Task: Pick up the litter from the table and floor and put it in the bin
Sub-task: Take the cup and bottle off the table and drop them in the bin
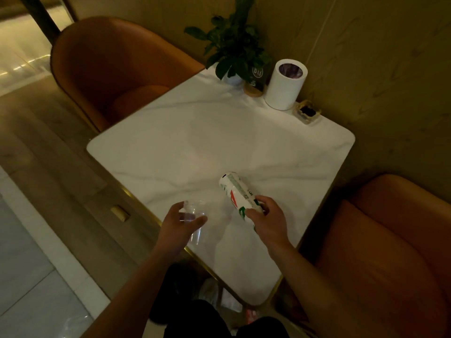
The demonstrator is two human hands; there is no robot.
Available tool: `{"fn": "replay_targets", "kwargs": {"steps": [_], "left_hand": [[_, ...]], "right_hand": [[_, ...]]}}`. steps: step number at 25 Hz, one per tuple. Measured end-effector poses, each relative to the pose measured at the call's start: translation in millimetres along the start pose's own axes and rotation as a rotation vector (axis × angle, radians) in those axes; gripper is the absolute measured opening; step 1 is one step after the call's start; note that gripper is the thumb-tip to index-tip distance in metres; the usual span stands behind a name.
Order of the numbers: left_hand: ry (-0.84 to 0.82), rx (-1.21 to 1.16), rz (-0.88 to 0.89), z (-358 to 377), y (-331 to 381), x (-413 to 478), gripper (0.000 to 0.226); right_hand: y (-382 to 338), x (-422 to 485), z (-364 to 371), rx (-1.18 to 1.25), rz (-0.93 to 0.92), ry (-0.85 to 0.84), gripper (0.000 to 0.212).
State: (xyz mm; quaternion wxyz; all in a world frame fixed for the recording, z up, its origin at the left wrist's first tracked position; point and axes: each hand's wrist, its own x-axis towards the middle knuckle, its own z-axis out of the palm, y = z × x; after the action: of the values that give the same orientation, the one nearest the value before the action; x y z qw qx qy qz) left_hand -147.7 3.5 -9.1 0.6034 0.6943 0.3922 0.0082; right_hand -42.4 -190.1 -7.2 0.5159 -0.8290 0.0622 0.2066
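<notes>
While both hands sit over the near edge of the white surface | left hand: fingers curled round clear plastic cup | right hand: fingers wrapped on white can, tilted, contact with surface unclear | white bin at far corner, beside plant

A cup is held in the left hand over the table's near left edge, with a can gripped in the right hand just to its right. Along the far edge, a plant, sign, bin and dish are lined up left to right. Chairs are set far left and near right.
</notes>
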Motion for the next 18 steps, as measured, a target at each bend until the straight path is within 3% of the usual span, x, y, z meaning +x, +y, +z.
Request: {"fn": "replay_targets", "kwargs": {"steps": [5, 9, 18], "left_hand": [[0.041, 0.012, -0.053, -4.5, -36.6, -71.6, 0.072], [0.114, -0.029, -0.124, -12.7, -78.1, -141.6, 0.042], [0.293, -0.014, -0.312, -70.3, -155.4, -225.8, 0.058]], "right_hand": [[26.8, -55.7, -19.7, 0.017, -0.053, -0.07, 0.044], [52.7, -99.2, -26.4, -0.019, -0.103, -0.219, 0.046], [76.0, -175.0, 17.1, -0.268, -0.239, -0.516, 0.049]]}}
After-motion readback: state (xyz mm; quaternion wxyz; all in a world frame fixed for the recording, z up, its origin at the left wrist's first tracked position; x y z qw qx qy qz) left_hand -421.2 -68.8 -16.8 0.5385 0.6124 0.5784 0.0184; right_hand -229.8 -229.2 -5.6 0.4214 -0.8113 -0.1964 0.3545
